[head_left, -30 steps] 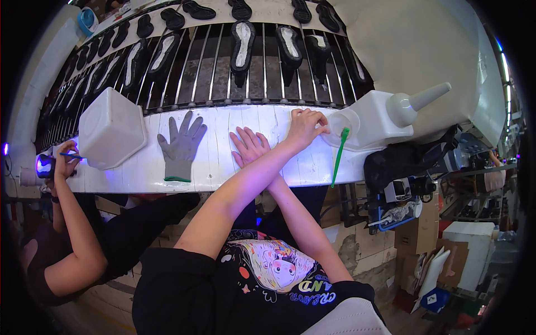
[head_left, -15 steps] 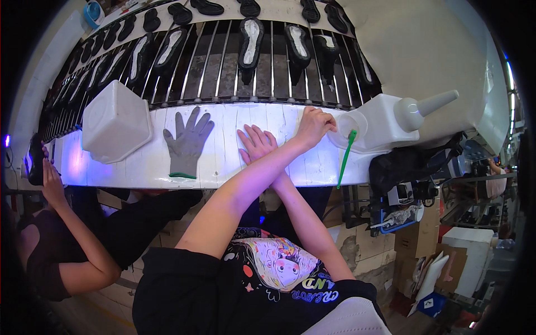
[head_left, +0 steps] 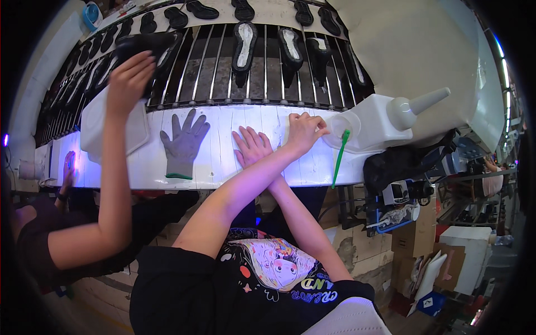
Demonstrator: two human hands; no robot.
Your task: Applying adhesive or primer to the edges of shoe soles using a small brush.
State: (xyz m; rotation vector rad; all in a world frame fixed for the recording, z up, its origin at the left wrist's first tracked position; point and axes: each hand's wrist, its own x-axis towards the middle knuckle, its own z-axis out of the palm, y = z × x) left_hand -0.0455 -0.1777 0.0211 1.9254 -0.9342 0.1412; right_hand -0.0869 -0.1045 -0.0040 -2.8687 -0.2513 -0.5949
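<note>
My forearms are crossed over the white bench. My left hand [head_left: 305, 134] reaches to the right side with its fingers bent together, fingertips at the near rim of a clear cup [head_left: 336, 126]; whether they grip anything is hidden. Leaning out of the cup is a green-handled brush [head_left: 340, 159]. Beside the cup lies a white squeeze bottle [head_left: 379, 123] with a long spout. My right hand [head_left: 254, 146] rests palm down on the bench, fingers spread, holding nothing. To its left a grey work glove [head_left: 184, 144] with a green cuff lies flat.
Beyond the bench, a rack of metal bars [head_left: 206, 67] bears several black shoe soles [head_left: 244, 47] with white insides. At left, a co-worker's hand [head_left: 131, 78] holds a black shoe part over the rack, partly covering a white container [head_left: 95, 125]. Black fabric [head_left: 391, 164] hangs at the bench's right.
The co-worker's arm has swung from the bench's left end up across the white container, carrying a black shoe part to the rack. My hands stay nearly still; the view has shifted slightly.
</note>
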